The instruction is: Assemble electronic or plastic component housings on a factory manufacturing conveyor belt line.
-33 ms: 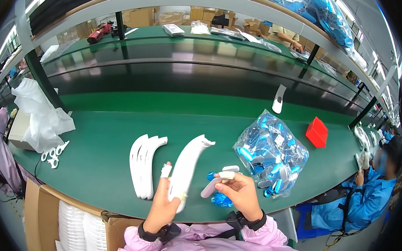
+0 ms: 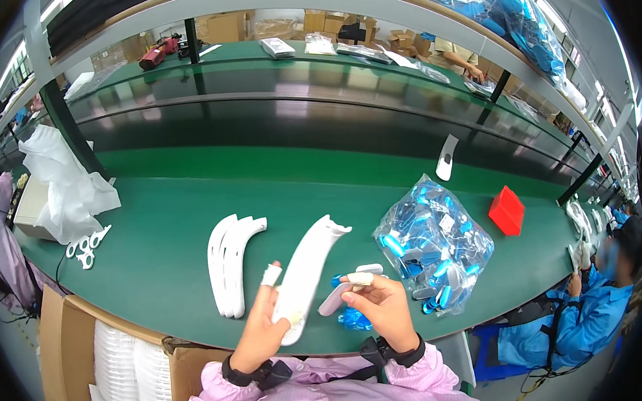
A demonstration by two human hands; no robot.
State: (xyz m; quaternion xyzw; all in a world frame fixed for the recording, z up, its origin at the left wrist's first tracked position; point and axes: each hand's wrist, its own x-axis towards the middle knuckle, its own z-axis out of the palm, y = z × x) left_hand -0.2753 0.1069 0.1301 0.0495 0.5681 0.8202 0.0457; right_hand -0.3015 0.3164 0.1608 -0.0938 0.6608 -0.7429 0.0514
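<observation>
My left hand is closed on the lower end of a long, curved white plastic part, thumb and fingers at its sides; its far end points away to the right. Between the thumb and fingers of my right hand is a small, flat, pale oval piece, close beside the white part. White coverings wrap some fingertips. Crumpled blue film and another pale oval piece lie by my right hand. Left of my left hand, several similar curved white parts lie side by side on the green table.
A clear bag of blue and grey pieces lies at right, with a red bin beyond it. A single white part rests farther back. White-handled scissors lie left; a carton stands below. A co-worker sits at right.
My left hand and the curved white part have shifted slightly right and nearer. My right hand has barely moved, still holding the oval piece.
</observation>
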